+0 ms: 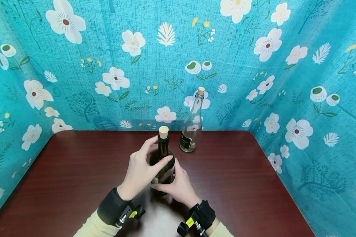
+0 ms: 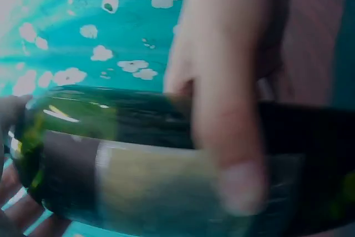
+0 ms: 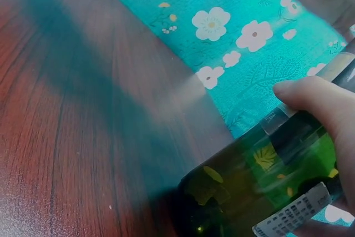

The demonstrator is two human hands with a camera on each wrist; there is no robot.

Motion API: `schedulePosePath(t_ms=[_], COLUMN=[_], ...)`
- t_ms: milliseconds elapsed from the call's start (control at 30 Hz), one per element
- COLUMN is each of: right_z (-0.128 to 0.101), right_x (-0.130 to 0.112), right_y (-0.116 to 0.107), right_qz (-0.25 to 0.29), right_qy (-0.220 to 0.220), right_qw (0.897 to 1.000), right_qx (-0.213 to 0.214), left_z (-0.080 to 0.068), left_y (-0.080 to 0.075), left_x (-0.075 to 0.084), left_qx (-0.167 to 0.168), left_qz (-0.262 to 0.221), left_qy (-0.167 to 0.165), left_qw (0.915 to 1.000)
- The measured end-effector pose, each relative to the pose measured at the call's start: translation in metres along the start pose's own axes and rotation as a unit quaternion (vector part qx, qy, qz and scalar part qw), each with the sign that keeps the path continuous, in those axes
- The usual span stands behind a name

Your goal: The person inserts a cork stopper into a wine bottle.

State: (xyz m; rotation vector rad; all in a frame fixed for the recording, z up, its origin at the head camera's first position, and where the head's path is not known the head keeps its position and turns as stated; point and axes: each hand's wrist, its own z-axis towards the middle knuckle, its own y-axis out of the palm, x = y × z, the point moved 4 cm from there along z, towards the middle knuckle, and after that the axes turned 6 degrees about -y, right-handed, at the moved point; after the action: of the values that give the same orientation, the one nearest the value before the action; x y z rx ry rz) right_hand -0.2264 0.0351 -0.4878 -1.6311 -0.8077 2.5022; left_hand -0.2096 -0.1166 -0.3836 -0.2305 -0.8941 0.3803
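Observation:
Both hands hold a dark green glass bottle [image 1: 166, 176] with a pale cork [image 1: 163, 132] in its mouth, over the middle of the table. My left hand [image 1: 140, 171] grips it around the shoulder, thumb across the near side. Lower down, my right hand [image 1: 181, 187] grips the body. A pale and dark label [image 2: 150, 176] shows in the left wrist view. The right wrist view shows a small white printed label [image 3: 293, 212] near the base; whether the base touches the table cannot be told.
Behind and to the right stands a clear glass bottle [image 1: 192, 123] with a cork and a black label, upright near the far edge of the dark red-brown table [image 1: 86, 171]. A blue flowered cloth [image 1: 154, 72] hangs behind the table and at its sides.

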Motion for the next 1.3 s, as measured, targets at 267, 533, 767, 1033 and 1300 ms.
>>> schedulePosePath(t_ms=[267,533,767,1033,1300], right_z=[0.001,0.002,-0.010,-0.015,-0.018], right_x=[0.002,0.002,0.017,0.025,0.028], right_y=[0.000,-0.002,0.006,0.003,-0.004], right_qz=[-0.007,-0.034,-0.041,-0.064,0.000], right_qy=[-0.026,-0.064,-0.049,-0.013,0.073], right_qw=[1.000,0.997,0.998,0.998,0.997], right_qx=[0.008,0.026,0.001,-0.003,-0.018], left_z=[-0.032,-0.060,-0.065,-0.060,-0.008], left_y=[0.008,0.021,0.025,0.031,0.037], left_x=[-0.045,-0.076,-0.077,-0.072,-0.082], left_qx=[-0.087,-0.127,-0.136,-0.113,-0.079], left_qz=[-0.004,0.044,0.047,0.063,0.082], left_qy=[-0.141,-0.203,-0.210,-0.180,-0.146], left_qw=[0.9861,0.9699,0.9670,0.9750,0.9827])
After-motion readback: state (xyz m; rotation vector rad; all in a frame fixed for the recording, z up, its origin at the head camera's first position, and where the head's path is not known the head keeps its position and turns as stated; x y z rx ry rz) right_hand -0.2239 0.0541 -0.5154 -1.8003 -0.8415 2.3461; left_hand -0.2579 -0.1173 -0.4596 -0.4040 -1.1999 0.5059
